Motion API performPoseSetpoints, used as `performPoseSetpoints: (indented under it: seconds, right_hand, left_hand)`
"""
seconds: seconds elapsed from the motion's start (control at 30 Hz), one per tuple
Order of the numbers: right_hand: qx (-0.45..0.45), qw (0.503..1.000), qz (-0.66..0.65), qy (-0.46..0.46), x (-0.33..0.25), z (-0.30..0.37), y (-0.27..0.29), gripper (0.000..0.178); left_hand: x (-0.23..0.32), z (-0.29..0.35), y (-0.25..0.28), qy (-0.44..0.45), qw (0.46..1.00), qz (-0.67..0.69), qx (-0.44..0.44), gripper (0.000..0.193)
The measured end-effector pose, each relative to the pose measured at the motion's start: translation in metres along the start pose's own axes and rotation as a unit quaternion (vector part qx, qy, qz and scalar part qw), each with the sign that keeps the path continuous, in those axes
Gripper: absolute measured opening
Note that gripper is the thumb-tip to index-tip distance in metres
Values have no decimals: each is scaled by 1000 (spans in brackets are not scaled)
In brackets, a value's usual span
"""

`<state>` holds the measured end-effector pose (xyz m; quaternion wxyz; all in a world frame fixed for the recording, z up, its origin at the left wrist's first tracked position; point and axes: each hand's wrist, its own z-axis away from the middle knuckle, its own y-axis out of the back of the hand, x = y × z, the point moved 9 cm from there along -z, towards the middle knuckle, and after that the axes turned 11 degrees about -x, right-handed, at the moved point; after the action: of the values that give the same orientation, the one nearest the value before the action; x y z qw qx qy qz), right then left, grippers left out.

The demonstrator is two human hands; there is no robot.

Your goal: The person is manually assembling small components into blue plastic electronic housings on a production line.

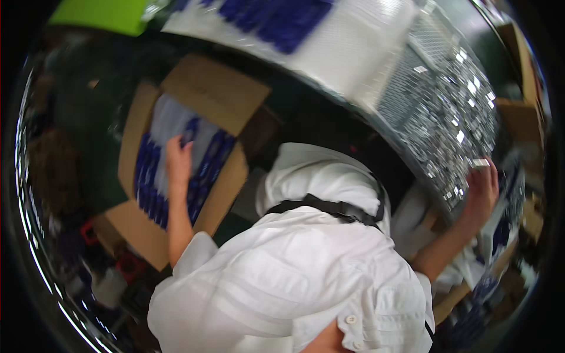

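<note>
My left hand [178,157] is over an open cardboard box [213,88] on the left, its fingers closed on a small blue packet [189,130]. Inside that box, blue packets [150,176] stand in rows beside whitish, translucent material [168,120]. Far to the right, my right hand [482,191] pinches a small, flat, shiny rectangular piece [481,163]. It is at the edge of a large spread of loose silvery pieces [453,123] on the worktable. Blur hides the finer detail of both held things.
White bubble-wrap-like sheeting [371,53] covers part of the table, with more blue packets [276,20] on it. A bright green panel [100,15] is at the upper left. Cardboard boxes [521,120] stand at the right, and a red object [128,267] lies low on the left.
</note>
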<state>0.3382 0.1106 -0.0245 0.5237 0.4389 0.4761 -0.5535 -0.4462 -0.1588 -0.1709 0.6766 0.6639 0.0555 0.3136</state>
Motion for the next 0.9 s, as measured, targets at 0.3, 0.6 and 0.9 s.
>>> performPoseSetpoints:
  seconds: [0.3, 0.6, 0.9]
  right_hand:
    - [-80, 989, -120, 28, -1, 8, -96, 17]
    - [-15, 985, -42, 164, -61, 52, -97, 15]
    - [71, 926, 293, 225, -80, 92, -97, 14]
  left_hand:
    - [252, -69, 86, -134, 642, 711, -255, 62]
    - [548, 69, -51, -160, 463, 558, -670, 50]
    - [583, 108, -77, -209, 452, 535, -683, 53]
